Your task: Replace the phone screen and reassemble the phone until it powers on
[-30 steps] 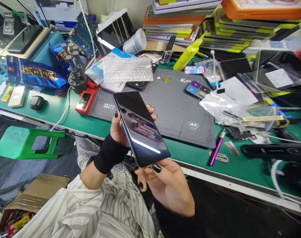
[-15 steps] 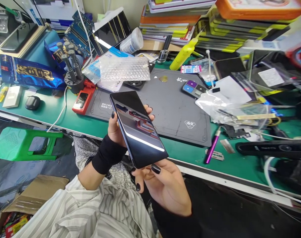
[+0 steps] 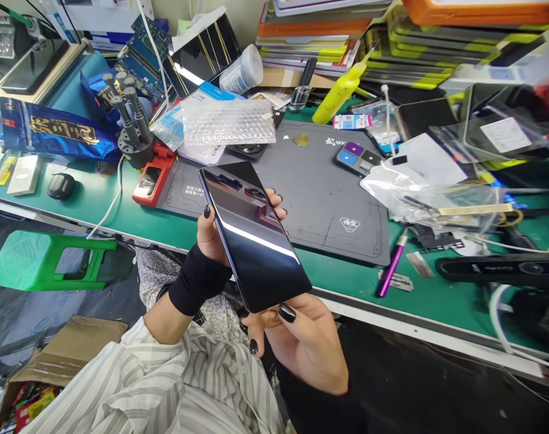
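A black smartphone (image 3: 260,241) with a glossy dark screen is held tilted above the front edge of the bench, its screen reflecting a bright light strip. My left hand (image 3: 211,235) is closed around its upper half, thumb on the near side edge and fingertips showing past the far edge. At the phone's lower end, my right hand (image 3: 308,337) grips with curled fingers, the thumb by the bottom edge. Some right fingers are hidden beneath the phone. Under and beyond it lies a dark grey work mat (image 3: 329,211).
Right of the mat lie a purple pen-like tool (image 3: 392,265), a razor blade (image 3: 402,281) and plastic bags (image 3: 419,193). Bubble wrap (image 3: 229,120), a yellow bottle (image 3: 340,93) and a screwdriver stand (image 3: 136,147) sit farther back. A green stool (image 3: 25,259) stands on the floor at left.
The screen's reflection has shifted upward as the phone tilts slightly. Both hands keep their hold, and the view has moved a little.
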`<state>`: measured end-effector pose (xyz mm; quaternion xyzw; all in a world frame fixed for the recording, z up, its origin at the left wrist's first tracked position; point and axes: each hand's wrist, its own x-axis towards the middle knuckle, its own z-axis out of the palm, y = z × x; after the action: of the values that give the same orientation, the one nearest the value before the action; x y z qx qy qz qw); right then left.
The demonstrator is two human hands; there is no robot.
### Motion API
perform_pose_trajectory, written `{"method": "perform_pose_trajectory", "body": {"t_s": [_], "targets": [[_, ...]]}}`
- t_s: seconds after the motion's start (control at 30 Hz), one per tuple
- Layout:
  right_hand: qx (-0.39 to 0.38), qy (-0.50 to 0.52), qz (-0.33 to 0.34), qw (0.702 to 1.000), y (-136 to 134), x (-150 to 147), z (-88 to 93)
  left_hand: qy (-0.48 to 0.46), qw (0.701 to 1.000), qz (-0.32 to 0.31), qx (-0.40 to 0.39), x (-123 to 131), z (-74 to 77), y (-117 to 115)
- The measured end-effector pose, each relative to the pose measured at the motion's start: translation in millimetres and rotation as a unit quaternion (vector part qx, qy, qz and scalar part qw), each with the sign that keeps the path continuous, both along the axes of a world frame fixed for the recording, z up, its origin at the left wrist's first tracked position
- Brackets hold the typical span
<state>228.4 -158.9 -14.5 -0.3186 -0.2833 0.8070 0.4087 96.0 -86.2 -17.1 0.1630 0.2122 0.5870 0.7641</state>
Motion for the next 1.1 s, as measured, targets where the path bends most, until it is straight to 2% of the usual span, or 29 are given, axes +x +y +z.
{"method": "perform_pose_trajectory", "body": {"t_s": [0.37,0.63,0.87,1.1], "targets": [[0.03,0.04,0.004,0.999,3.1,-6.3,3.0,-0.02,1.0,0.006,-0.022,0.6,-3.8,1.2],[0.06,0.052,0.006,0.997,2.1,-3.9,-1.6,-0.02,1.0,0.013,-0.019,1.3,-5.2,1.5],[0.068,0.047,-0.005,0.997,2.1,-6.0,0.8,-0.06,0.998,-0.01,0.005,0.6,-7.2,3.7],[0.092,0.033,-0.009,0.995,-2.0,-9.9,-2.3,-0.044,0.999,0.005,-0.002,2.3,-7.5,0.2]]}}
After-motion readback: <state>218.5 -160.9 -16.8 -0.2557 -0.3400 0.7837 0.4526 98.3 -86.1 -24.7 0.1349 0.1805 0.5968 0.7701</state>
